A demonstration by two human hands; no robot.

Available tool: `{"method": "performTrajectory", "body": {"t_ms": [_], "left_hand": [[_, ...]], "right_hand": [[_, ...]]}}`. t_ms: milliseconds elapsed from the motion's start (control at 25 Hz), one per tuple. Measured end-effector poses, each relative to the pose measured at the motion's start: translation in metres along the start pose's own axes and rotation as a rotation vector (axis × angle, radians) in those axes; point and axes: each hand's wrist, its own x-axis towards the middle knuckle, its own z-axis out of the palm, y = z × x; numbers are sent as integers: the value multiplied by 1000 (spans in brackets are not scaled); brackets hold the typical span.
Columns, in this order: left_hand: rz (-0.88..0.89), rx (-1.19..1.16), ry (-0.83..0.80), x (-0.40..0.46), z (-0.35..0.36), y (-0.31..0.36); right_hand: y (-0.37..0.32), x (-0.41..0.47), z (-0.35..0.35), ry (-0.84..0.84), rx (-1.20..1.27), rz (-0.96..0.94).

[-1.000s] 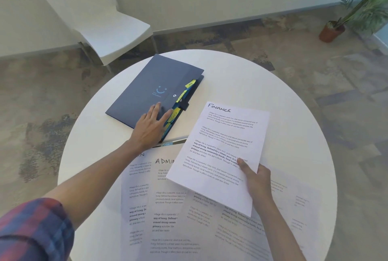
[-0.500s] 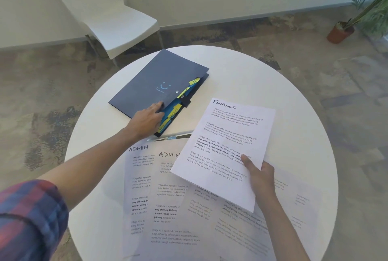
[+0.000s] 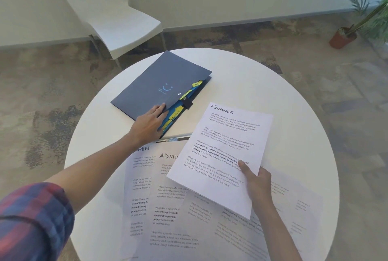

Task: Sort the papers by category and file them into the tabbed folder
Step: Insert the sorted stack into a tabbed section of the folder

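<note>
I'm in what looks like an office or meeting corner. In front of me is a round white counter (image 3: 283,97) with printed papers (image 3: 168,214) headed ADMIN and FINANCE and a dark tabbed folder (image 3: 155,84). Beyond it stand a white moulded chair (image 3: 117,23), mottled commercial carpet (image 3: 42,97), a plain pale wall and a potted plant (image 3: 346,34).

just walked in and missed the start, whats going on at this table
A person is filing papers. Their right hand holds a sheet headed FINANCE above the round white table. Their left hand grips the front edge of the dark blue tabbed folder's cover, by the yellow tabs. More sheets, two headed ADMIN, lie spread out unfiled.
</note>
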Motion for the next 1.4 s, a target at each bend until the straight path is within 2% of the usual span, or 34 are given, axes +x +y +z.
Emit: {"method": "performTrajectory", "body": {"t_ms": [120,360,680,880,960,1000,1120,1200,1280,1400], "left_hand": [[18,103,75,-2,8,-3],[26,82,148,4,16,-8],[16,141,168,3,14,-2],[72,67,326,14,3,13],[50,-42,323,25,-13,27],[-23,-135,280,33,-19,36],[-376,-524,91,56,-24,64],[-572,-882,6,70,-16,75],[-706,-1211,17,79,-8,81],[-870,-1515,140,81,-8,92]], "right_hand": [[0,2,0,9,-11,1],[0,2,1,11,-10,5],[2,3,0,11,-15,9],[2,3,-2,11,-24,10],[2,4,-3,9,-26,11],[3,5,-3,10,-26,12],[4,7,-2,13,-21,14],[4,9,-2,13,-18,17],[4,10,-3,10,-13,22],[5,10,-5,8,-4,22]]}}
